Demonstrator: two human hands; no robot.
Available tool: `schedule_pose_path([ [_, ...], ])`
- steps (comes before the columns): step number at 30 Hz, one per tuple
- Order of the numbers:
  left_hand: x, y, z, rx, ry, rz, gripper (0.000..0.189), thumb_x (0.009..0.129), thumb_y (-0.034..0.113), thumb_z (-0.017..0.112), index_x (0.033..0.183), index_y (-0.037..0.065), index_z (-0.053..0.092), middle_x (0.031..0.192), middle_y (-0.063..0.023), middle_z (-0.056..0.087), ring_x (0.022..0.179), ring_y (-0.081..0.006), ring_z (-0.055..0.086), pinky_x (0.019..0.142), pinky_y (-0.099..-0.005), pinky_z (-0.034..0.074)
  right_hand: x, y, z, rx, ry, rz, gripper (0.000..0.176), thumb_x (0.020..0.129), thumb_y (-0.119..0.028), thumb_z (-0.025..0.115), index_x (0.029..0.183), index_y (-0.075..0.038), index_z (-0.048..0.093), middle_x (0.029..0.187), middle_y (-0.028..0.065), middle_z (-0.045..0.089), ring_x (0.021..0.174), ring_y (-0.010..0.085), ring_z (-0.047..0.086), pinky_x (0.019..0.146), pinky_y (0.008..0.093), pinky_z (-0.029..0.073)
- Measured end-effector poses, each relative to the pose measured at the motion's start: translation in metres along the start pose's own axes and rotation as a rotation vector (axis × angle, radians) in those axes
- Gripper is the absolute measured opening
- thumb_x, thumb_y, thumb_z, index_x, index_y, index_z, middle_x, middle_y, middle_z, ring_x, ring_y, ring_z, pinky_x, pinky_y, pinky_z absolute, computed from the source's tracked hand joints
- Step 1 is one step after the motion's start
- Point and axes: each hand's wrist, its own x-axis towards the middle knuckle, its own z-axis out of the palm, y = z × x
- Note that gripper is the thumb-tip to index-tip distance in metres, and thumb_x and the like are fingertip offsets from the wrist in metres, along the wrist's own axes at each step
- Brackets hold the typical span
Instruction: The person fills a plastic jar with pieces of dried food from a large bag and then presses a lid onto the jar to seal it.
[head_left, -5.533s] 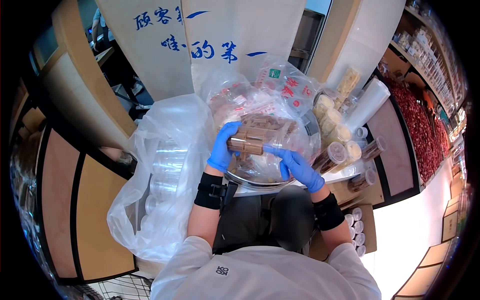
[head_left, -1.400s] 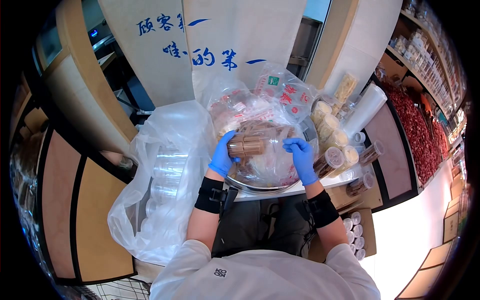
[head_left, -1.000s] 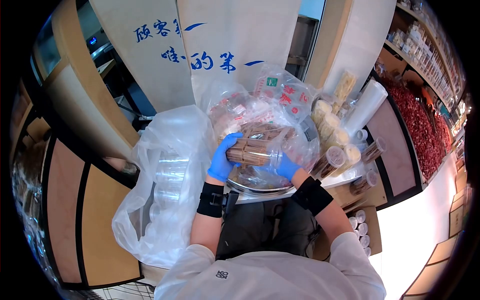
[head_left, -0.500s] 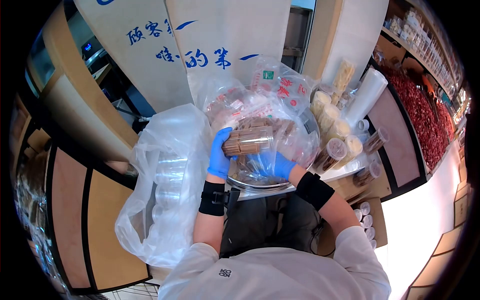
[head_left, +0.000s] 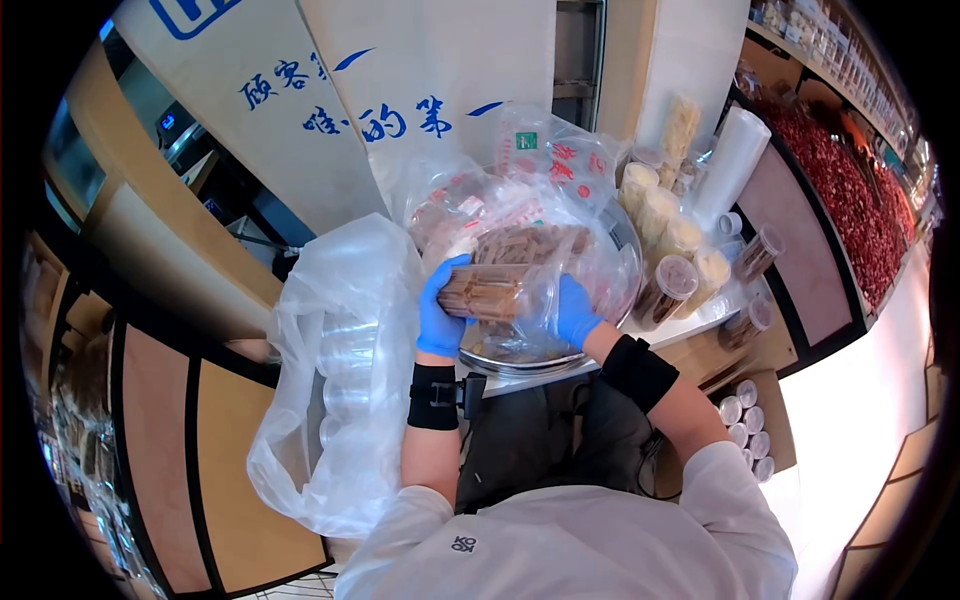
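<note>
My left hand point(head_left: 441, 305), in a blue glove, is wrapped round a clear plastic jar point(head_left: 490, 292) packed with flat brown sticks. The jar lies on its side above a round metal basin point(head_left: 530, 368). At its right end my right hand point(head_left: 577, 312), also gloved in blue, closes against the rim; clear plastic partly covers the fingers. Loose brown sticks point(head_left: 530, 245) fill an opened clear bag point(head_left: 475, 205) with red print, which sits in the basin behind the jar.
To the left stands a big translucent bag point(head_left: 290, 440) of stacked clear jars. Several filled jars point(head_left: 668, 290) and a white plastic roll point(head_left: 735, 165) crowd the table's right side. A box of small lidded jars point(head_left: 740, 415) sits lower right, and dried red goods point(head_left: 830, 210) lie beyond.
My right hand has come up from the sticks in the bag to the jar's right end. The jar stays in my left hand, and the head view has shifted slightly.
</note>
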Motion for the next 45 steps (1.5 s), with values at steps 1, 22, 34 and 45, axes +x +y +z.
schedule_pose_path([
  [1, 0.000, 0.000, 0.000, 0.008, -0.004, -0.006, 0.036, 0.084, 0.031, 0.051, 0.108, 0.008, 0.064, 0.091, -0.0037, 0.064, 0.065, -0.0135, 0.059, 0.042, -0.0253, 0.040, 0.004, 0.036, 0.042, -0.040, 0.022, 0.104, 0.040, 0.078, -0.040, 0.063, 0.100, -0.006, 0.065, 0.094, 0.0166, 0.066, 0.084, 0.0320, 0.064, 0.077, 0.0413, 0.050],
  [22, 0.003, -0.003, -0.001, 0.124, 0.117, -0.016, 0.029, 0.083, 0.033, 0.055, 0.102, 0.015, 0.065, 0.084, 0.0015, 0.060, 0.062, -0.0102, 0.057, 0.040, -0.0230, 0.035, -0.026, 0.030, -0.048, 0.373, 0.139, 0.194, 0.021, 0.085, -0.010, 0.060, 0.105, -0.004, 0.058, 0.091, 0.0133, 0.063, 0.079, 0.0249, 0.063, 0.071, 0.0345, 0.050],
  [34, 0.009, -0.010, -0.006, 0.191, 0.103, 0.052, 0.027, 0.082, 0.034, 0.056, 0.100, 0.017, 0.066, 0.084, 0.0015, 0.061, 0.062, -0.0099, 0.057, 0.040, -0.0230, 0.035, -0.021, -0.002, -0.056, 1.229, 0.132, 0.224, 0.022, 0.084, -0.004, 0.066, 0.105, -0.001, 0.062, 0.095, 0.0040, 0.066, 0.084, 0.0089, 0.060, 0.076, 0.0239, 0.049],
  [45, 0.007, -0.006, -0.005, 0.120, 0.108, -0.012, 0.028, 0.080, 0.030, 0.056, 0.099, 0.012, 0.064, 0.082, -0.0003, 0.061, 0.064, -0.0112, 0.058, 0.040, -0.0246, 0.039, -0.019, -0.039, -0.054, 1.131, 0.227, 0.223, 0.034, 0.086, -0.002, 0.060, 0.120, -0.002, 0.058, 0.113, 0.0041, 0.062, 0.100, 0.0110, 0.058, 0.089, 0.0241, 0.045],
])
